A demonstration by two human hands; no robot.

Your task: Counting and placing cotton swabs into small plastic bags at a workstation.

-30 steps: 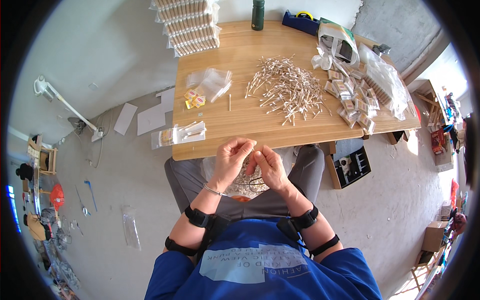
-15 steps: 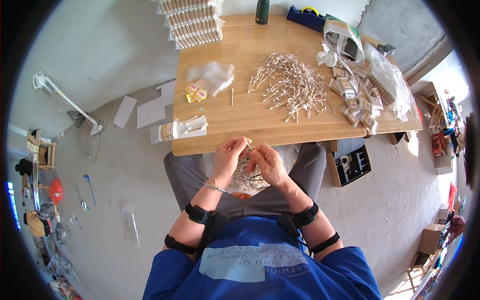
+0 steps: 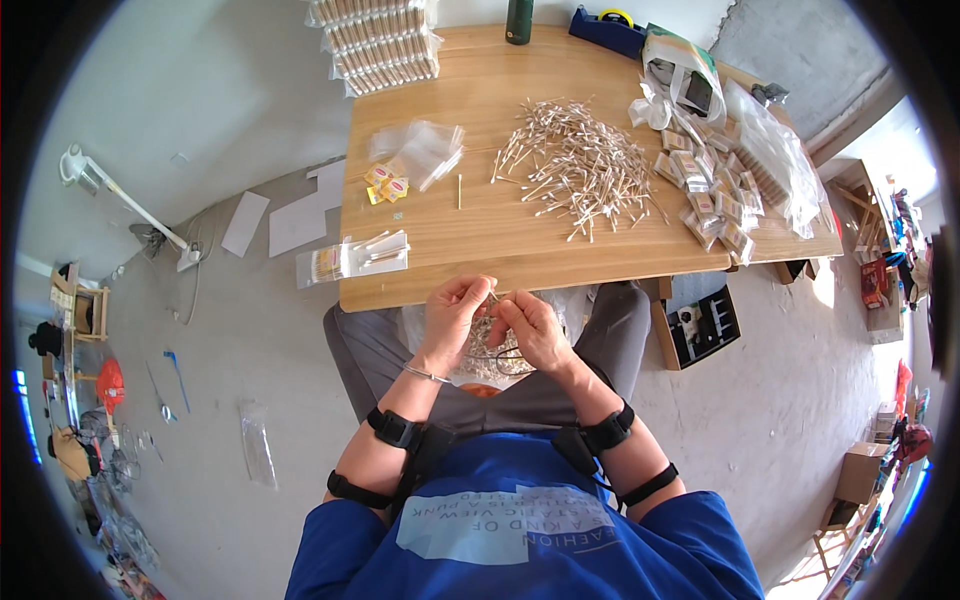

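Over my lap, just short of the table's front edge, my left hand (image 3: 452, 318) pinches a thin pale stick, apparently a cotton swab (image 3: 494, 297), by thumb and forefinger. Close beside it, my right hand (image 3: 537, 328) is closed too, with its fingertips at the stick's other end; the fingers hide most of it. Beneath both hands, a heap of cotton swabs (image 3: 478, 350) lies in clear plastic on my lap. A large loose pile of cotton swabs (image 3: 575, 170) covers the middle of the table (image 3: 450, 240). One single swab (image 3: 460, 191) lies apart on the left.
On the table's left are clear empty bags (image 3: 430, 152), yellow cards (image 3: 385, 184) and a partly filled swab bag (image 3: 365, 256). Stacked packs (image 3: 375, 45), a green bottle (image 3: 519, 22) and a tape dispenser (image 3: 606, 32) stand farther back. Small packed boxes (image 3: 705, 190) lie right; an open box (image 3: 700, 325) is below.
The view has shifted slightly, moving the table a little left in the picture. My hands stay together over my lap, with only a small movement of the fingertips around the stick.
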